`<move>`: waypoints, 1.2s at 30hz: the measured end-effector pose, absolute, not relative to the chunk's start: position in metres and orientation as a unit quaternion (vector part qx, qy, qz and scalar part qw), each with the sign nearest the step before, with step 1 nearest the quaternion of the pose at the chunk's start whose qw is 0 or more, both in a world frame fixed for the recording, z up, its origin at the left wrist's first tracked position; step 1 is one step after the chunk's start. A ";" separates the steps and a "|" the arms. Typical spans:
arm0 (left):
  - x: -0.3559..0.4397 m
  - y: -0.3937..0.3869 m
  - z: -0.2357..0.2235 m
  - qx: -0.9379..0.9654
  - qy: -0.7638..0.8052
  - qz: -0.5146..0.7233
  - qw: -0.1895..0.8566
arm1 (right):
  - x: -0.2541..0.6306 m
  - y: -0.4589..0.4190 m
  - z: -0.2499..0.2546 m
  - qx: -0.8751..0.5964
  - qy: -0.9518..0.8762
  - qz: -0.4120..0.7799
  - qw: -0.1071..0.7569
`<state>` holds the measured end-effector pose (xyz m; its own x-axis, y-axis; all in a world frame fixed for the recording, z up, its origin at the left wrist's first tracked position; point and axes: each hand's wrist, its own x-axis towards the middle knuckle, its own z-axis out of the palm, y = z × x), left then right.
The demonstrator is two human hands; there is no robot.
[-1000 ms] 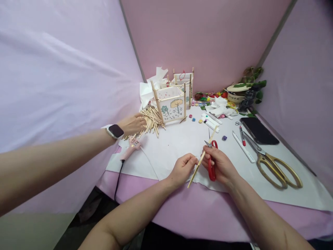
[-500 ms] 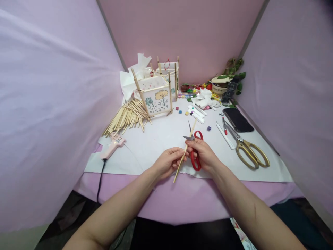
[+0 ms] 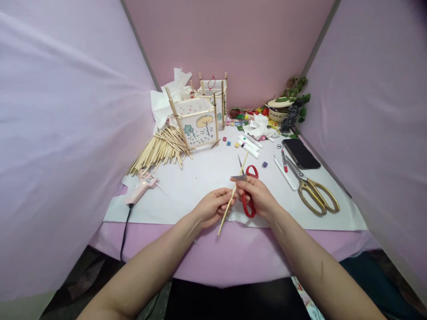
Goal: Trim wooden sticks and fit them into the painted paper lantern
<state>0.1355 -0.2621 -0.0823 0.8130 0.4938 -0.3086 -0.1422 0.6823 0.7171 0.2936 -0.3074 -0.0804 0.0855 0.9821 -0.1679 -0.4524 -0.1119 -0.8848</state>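
A thin wooden stick (image 3: pixel 223 219) slants between my hands above the front of the table. My left hand (image 3: pixel 211 206) pinches it near its middle. In my right hand (image 3: pixel 262 195) are red-handled scissors (image 3: pixel 247 206), held with the blades apart and pointing away from me. The stick's upper part passes by the blades and the right fingertips; I cannot tell whether those fingers also grip it. Further off to the left lies a pile of similar sticks (image 3: pixel 160 149), beside a lantern-like box (image 3: pixel 200 131) with stick posts and printed trees.
A pink glue gun (image 3: pixel 142 191) with a black cord lies at the left. To the right are gold-handled scissors (image 3: pixel 313 195), a phone (image 3: pixel 301 154) and a white pen (image 3: pixel 284 173). White markers (image 3: pixel 249 147), crumpled tissue (image 3: pixel 258 126) and a bowl (image 3: pixel 277 115) sit farther back.
Another person's arm with a watch has left the stick pile, which now shows fully. My left fingers have closed on the stick. The view has shifted, and both hands now appear further left.
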 end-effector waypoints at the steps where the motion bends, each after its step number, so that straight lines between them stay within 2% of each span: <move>1: 0.136 -0.262 -0.082 0.355 0.252 0.186 0.881 | 0.295 -0.307 -0.080 -0.443 -0.284 0.588 0.614; 6: 0.138 -0.264 -0.085 0.409 0.284 0.183 0.847 | 0.306 -0.304 -0.079 -0.445 -0.219 0.545 0.675; 11: 0.141 -0.269 -0.087 0.482 0.313 0.173 0.800 | 0.310 -0.302 -0.083 -0.466 -0.227 0.539 0.663; 22: 0.138 -0.269 -0.086 0.516 0.340 0.128 0.775 | 0.302 -0.303 -0.080 -0.502 -0.237 0.533 0.638; 31: 0.139 -0.269 -0.090 0.554 0.365 0.137 0.736 | 0.300 -0.303 -0.080 -0.503 -0.249 0.523 0.641; 36: 0.138 -0.268 -0.087 0.521 0.346 0.140 0.768 | 0.306 -0.303 -0.085 -0.484 -0.248 0.531 0.650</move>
<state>0.1380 -0.2681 -0.0865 0.7217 0.5749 -0.3855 0.1462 0.4178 0.8967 0.3059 -0.3027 -0.0846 0.3134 0.9301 -0.1915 -0.4512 -0.0316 -0.8919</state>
